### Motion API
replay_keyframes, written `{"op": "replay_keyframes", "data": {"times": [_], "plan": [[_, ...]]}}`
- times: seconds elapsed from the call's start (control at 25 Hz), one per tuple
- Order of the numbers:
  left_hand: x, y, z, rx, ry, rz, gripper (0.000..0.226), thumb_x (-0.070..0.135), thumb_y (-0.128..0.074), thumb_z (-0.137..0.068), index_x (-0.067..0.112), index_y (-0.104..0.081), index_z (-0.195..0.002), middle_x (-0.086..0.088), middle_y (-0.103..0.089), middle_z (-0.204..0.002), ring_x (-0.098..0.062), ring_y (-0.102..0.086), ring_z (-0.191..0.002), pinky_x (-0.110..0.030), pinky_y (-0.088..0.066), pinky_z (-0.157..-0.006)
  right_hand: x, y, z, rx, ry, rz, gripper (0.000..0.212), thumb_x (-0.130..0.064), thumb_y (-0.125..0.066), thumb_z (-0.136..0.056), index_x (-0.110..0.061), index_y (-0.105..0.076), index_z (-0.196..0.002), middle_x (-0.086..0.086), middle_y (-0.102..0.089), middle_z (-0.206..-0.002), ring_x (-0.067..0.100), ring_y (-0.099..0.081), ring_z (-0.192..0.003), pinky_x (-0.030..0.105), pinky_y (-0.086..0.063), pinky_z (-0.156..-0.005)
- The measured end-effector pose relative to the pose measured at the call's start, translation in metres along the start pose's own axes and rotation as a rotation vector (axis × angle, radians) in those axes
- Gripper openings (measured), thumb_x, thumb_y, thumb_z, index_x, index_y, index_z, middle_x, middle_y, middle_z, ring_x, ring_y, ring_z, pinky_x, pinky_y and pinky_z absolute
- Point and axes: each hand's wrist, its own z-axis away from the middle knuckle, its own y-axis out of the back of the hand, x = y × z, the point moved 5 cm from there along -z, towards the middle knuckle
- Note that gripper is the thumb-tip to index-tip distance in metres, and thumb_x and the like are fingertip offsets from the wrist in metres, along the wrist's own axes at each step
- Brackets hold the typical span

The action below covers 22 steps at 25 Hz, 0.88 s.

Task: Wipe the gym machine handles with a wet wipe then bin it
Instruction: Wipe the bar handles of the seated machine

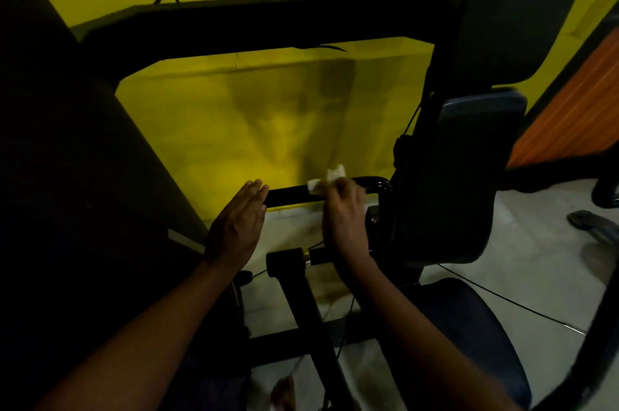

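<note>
I am midway through the wiping: my right hand [345,209] pinches the wipe [326,180] against the black handle [288,193], while my left hand [238,224] lies flat, fingertips touching the bar. Next, I judge, slide leftward.

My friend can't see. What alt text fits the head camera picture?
A person's right hand holds a white wet wipe on a black gym machine handle. The open left hand is near the handle's end.
</note>
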Motion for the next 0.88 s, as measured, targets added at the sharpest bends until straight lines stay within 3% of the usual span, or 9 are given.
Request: {"op": "replay_keyframes", "data": {"times": [0.08,0.2,0.28,0.4,0.48,0.56,0.68,0.8,0.88], "plan": [[0.001,0.000,-0.001,-0.003,-0.007,-0.005,0.043,0.023,-0.039,-0.101,0.001,-0.055,-0.135,-0.015,-0.055,-0.139,-0.027,-0.048,-0.133,-0.039,-0.044,-0.106,-0.001,0.000,-0.003,-0.050,0.152,0.066,0.048,0.002,-0.066,-0.081,-0.013,-0.060,-0.125,0.017,-0.054,-0.115,0.032,-0.042,-0.104,0.040,-0.049,-0.081],[0.001,0.002,-0.002,0.012,-0.027,-0.020,0.042,0.021,-0.039,-0.101,0.000,-0.056,-0.133,-0.016,-0.056,-0.138,-0.027,-0.050,-0.131,-0.039,-0.046,-0.105,0.005,0.009,-0.018,0.014,-0.065,-0.029,0.037,0.011,-0.058,-0.081,-0.007,-0.066,-0.112,0.019,-0.059,-0.110,0.034,-0.047,-0.098,0.042,-0.048,-0.078],[0.003,0.003,-0.001,0.023,-0.026,-0.021,0.042,0.021,-0.039,-0.100,0.000,-0.056,-0.133,-0.016,-0.057,-0.137,-0.028,-0.051,-0.130,-0.039,-0.047,-0.104,-0.012,-0.001,-0.029,-0.125,0.106,-0.026,0.032,0.012,-0.056,-0.081,-0.005,-0.067,-0.105,0.018,-0.062,-0.109,0.034,-0.053,-0.099,0.039,-0.046,-0.079],[0.003,0.002,-0.001,0.037,-0.021,0.008,0.041,0.020,-0.040,-0.100,0.000,-0.056,-0.133,-0.016,-0.056,-0.137,-0.027,-0.050,-0.131,-0.039,-0.045,-0.105,-0.008,-0.003,-0.052,-0.241,0.095,-0.041,0.011,-0.002,-0.060,-0.088,-0.004,-0.068,-0.095,0.011,-0.067,-0.094,0.025,-0.060,-0.084,0.032,-0.045,-0.071],[0.002,0.001,-0.001,0.037,-0.033,-0.004,0.041,0.019,-0.039,-0.101,-0.001,-0.055,-0.133,-0.016,-0.056,-0.138,-0.027,-0.049,-0.131,-0.040,-0.045,-0.105,-0.006,-0.001,-0.062,-0.341,0.054,-0.051,0.014,-0.014,-0.057,-0.095,-0.004,-0.066,-0.093,0.007,-0.064,-0.086,0.022,-0.058,-0.076,0.029,-0.043,-0.065],[0.002,0.001,-0.001,0.041,-0.046,-0.006,0.041,0.019,-0.039,-0.101,-0.001,-0.054,-0.133,-0.017,-0.056,-0.138,-0.027,-0.049,-0.131,-0.041,-0.045,-0.105,-0.011,-0.008,-0.071,-0.568,0.120,0.035,0.020,-0.020,-0.053,-0.098,-0.003,-0.064,-0.102,0.014,-0.065,-0.096,0.029,-0.062,-0.088,0.031,-0.044,-0.067],[0.002,0.002,0.000,0.037,-0.041,-0.011,0.041,0.020,-0.039,-0.101,0.000,-0.055,-0.134,-0.016,-0.055,-0.138,-0.027,-0.049,-0.132,-0.038,-0.044,-0.107,0.009,-0.013,-0.095,-0.774,-0.064,0.189,0.033,-0.027,-0.051,-0.100,-0.001,-0.057,-0.120,0.017,-0.062,-0.117,0.032,-0.059,-0.108,0.030,-0.039,-0.075],[0.002,-0.001,-0.001,0.023,-0.056,-0.042,0.041,0.020,-0.039,-0.101,-0.001,-0.055,-0.133,-0.016,-0.056,-0.137,-0.028,-0.051,-0.130,-0.039,-0.046,-0.105,0.001,-0.016,-0.094,-0.785,-0.017,0.139,0.034,-0.026,-0.053,-0.099,-0.004,-0.058,-0.123,0.016,-0.063,-0.119,0.031,-0.059,-0.111,0.032,-0.042,-0.080],[-0.001,-0.001,-0.001,0.008,-0.043,-0.017,0.042,0.021,-0.038,-0.102,0.000,-0.054,-0.135,-0.016,-0.055,-0.139,-0.027,-0.050,-0.132,-0.039,-0.044,-0.106,-0.002,-0.008,-0.082,-0.663,-0.013,0.194,0.028,-0.026,-0.051,-0.099,-0.008,-0.060,-0.119,0.013,-0.065,-0.112,0.031,-0.060,-0.106,0.032,-0.038,-0.078]]}}
